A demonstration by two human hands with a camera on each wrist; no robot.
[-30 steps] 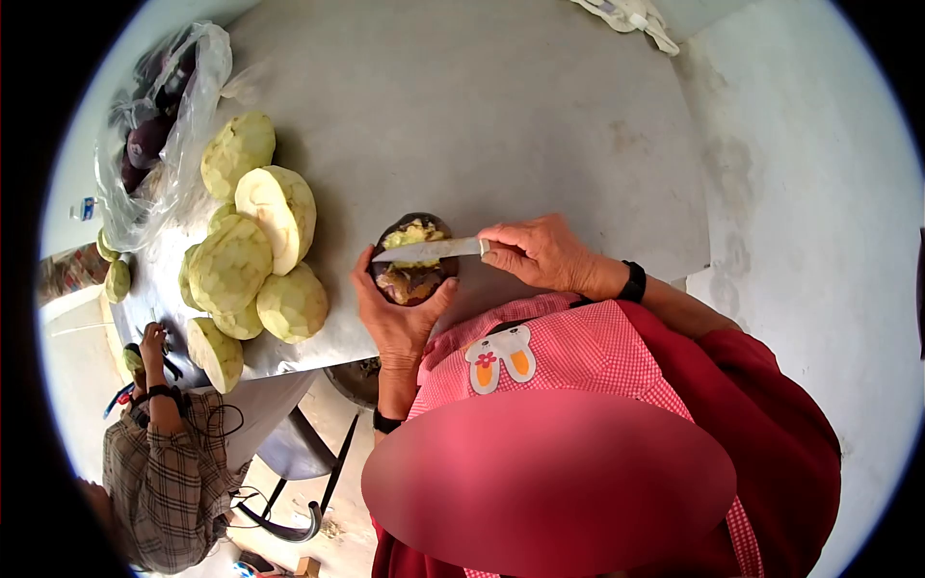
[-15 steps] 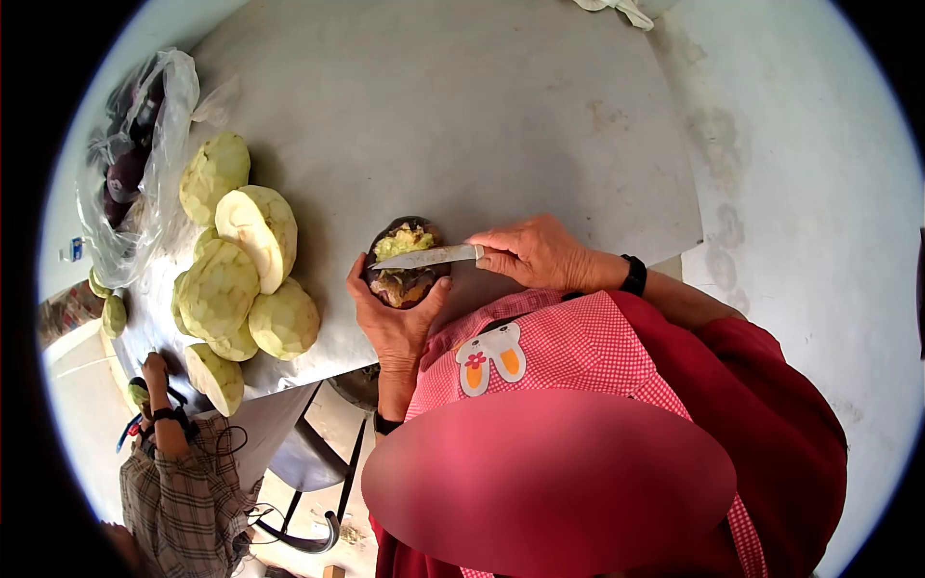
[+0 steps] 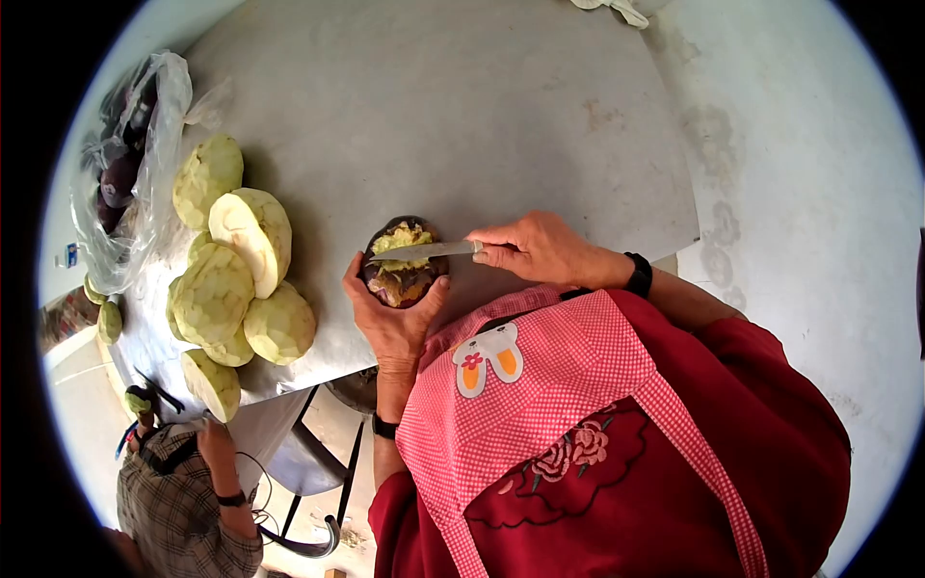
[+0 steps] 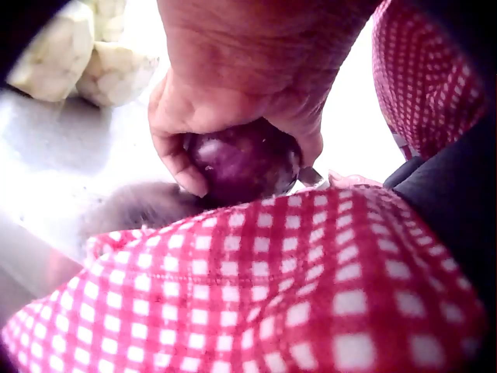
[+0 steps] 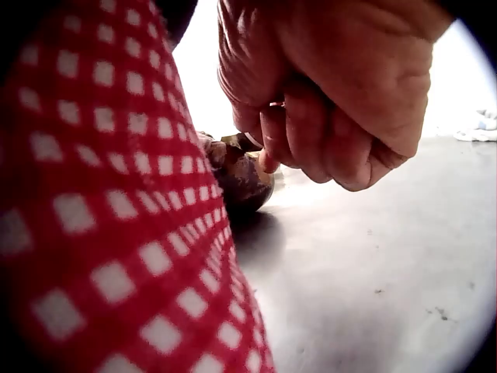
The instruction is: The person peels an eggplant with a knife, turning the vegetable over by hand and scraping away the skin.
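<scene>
A dark purple eggplant with a cut, yellow-green top rests on the grey table, the left hand curled round its near side. In the left wrist view the left hand grips the smooth purple skin of the eggplant. The right hand holds a knife by its handle, the blade lying across the cut top. From the right wrist, the right hand has its fingers curled beside the eggplant; the knife is mostly hidden there.
Several peeled pale green pieces are piled on the table to the left. Beyond them lies a clear plastic bag of dark eggplants. Another person in a plaid shirt is at the lower left. A white cloth lies at the far edge.
The view has shifted, so the pile and bag appear further left and lower. Both hands keep their holds, with the blade still over the cut top. The other person's arm has moved.
</scene>
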